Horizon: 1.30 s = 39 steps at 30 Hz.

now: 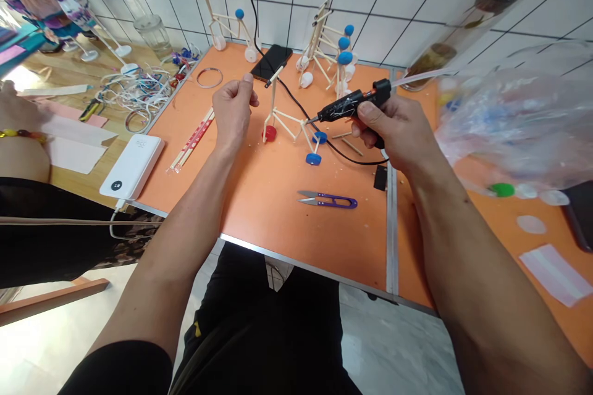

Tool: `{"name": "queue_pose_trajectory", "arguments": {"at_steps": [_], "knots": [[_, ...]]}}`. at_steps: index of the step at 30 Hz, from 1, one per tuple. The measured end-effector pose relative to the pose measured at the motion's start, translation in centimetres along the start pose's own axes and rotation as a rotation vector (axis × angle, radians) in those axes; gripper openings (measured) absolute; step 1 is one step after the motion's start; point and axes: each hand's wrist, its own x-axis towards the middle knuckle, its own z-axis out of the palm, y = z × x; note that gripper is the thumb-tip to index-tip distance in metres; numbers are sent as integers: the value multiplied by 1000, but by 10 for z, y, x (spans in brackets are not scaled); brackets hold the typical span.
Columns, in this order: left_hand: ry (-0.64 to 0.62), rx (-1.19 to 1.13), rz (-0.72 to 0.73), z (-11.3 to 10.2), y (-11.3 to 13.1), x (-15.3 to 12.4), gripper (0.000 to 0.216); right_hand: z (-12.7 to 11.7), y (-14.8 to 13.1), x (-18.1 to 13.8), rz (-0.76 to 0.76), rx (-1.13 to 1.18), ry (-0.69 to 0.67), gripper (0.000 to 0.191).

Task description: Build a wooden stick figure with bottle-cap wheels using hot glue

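Note:
My right hand (398, 133) grips a black hot glue gun (354, 102), its nozzle pointing left at a small stick model (290, 123) on the orange table (259, 197). The model is made of thin wooden sticks with a red cap (269, 133) and two blue caps (314, 158) as wheels. My left hand (234, 108) is closed in a pinch just left of the model's upright stick; whatever the fingertips hold is too small to make out. The gun's black cord (352, 159) runs across the table under my right hand.
Purple thread snips (328, 200) lie near the front edge. A white power bank (132, 166), red-printed chopstick packs (194, 139), a black phone (272, 62) and finished stick models (331, 49) are about. A clear plastic bag (519, 117) bulges at right. Another person's arm (21, 142) rests at left.

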Motion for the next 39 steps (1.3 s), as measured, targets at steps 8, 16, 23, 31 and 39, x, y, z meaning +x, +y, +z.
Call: {"name": "queue_pose_trajectory", "arguments": {"at_steps": [8, 16, 23, 31, 39], "knots": [[10, 8, 22, 0, 0, -1, 68, -4, 4, -2, 6, -12, -1, 80], [15, 9, 12, 1, 4, -3, 69, -7, -12, -22, -8, -31, 37, 65], [18, 0, 3, 2, 2, -3, 70, 2, -13, -53, -83, -287, 202, 39], [18, 6, 2, 2, 0, 0, 68, 16, 20, -66, -217, -490, 333, 28], [23, -1, -10, 2, 2, -2, 67, 25, 12, -67, -235, -563, 304, 21]]}}
